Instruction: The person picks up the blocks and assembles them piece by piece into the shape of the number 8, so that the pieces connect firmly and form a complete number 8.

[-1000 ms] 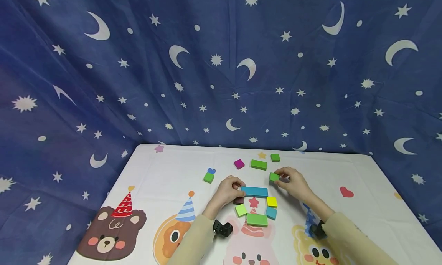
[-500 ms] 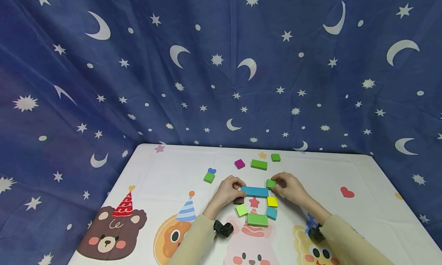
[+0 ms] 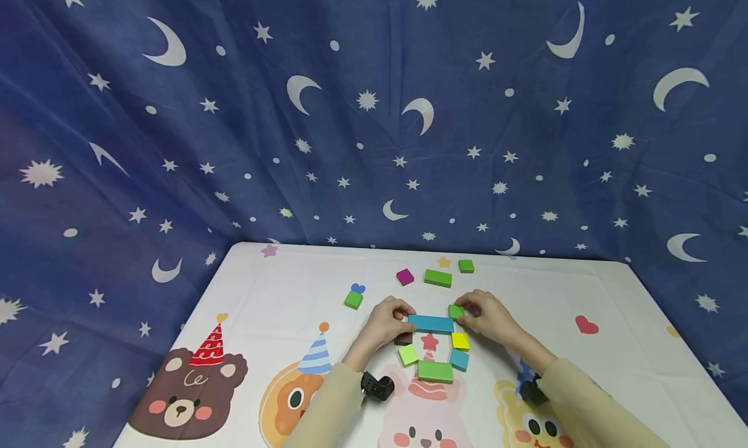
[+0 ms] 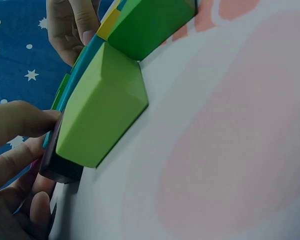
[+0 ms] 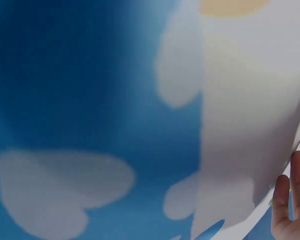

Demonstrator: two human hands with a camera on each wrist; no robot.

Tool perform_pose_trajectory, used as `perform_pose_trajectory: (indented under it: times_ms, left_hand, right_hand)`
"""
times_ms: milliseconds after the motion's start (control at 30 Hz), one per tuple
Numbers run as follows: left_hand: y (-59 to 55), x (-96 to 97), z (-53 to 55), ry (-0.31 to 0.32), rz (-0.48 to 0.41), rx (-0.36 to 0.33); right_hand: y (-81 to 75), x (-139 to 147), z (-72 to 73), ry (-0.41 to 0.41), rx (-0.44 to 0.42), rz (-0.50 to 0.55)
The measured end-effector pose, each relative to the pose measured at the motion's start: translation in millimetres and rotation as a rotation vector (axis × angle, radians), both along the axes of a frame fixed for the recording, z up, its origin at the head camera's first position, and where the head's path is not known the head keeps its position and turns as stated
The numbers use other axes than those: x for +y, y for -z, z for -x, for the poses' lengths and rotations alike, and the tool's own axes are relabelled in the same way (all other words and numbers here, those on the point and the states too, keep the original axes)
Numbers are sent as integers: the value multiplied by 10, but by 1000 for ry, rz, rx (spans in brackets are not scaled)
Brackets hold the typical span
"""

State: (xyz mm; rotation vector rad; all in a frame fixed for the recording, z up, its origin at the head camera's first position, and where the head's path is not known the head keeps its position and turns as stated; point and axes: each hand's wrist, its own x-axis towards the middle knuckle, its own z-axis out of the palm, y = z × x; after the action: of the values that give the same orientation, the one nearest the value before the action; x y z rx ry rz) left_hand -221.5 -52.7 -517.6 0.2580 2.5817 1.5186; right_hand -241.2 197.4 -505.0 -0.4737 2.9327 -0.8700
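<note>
In the head view my left hand (image 3: 387,321) grips the left end of a long blue block (image 3: 431,324), thumb on the near side. Just below that thumb lies a dark brown block (image 3: 403,339), which the left wrist view shows right beside the fingers. My right hand (image 3: 489,317) pinches a small green block (image 3: 456,312) at the blue block's far right corner. A yellow block (image 3: 460,341), a small teal block (image 3: 459,360), a longer green block (image 3: 435,371) and a lime block (image 3: 408,355) form the rest of a ring with the blue one.
Behind the ring lie a magenta block (image 3: 405,277), a long green block (image 3: 438,278) and a small green block (image 3: 465,266). Another green block (image 3: 353,299) sits to the left. A star-patterned blue curtain (image 3: 362,143) hangs behind the white printed tablecloth (image 3: 631,344).
My right hand has moved left and slightly toward me, bringing the small green block against the blue block's right end. The left hand has stayed in place.
</note>
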Motion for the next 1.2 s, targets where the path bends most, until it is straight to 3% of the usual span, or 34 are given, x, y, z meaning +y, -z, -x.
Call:
perform_pose_trajectory:
  times_ms: [400, 1200]
  left_hand:
    - [13, -2, 8, -2, 6, -1]
    - [17, -4, -1, -3, 5, -7]
  right_hand:
    - [-29, -2, 43, -1, -50, 2]
    - [1, 23, 28, -17, -31, 35]
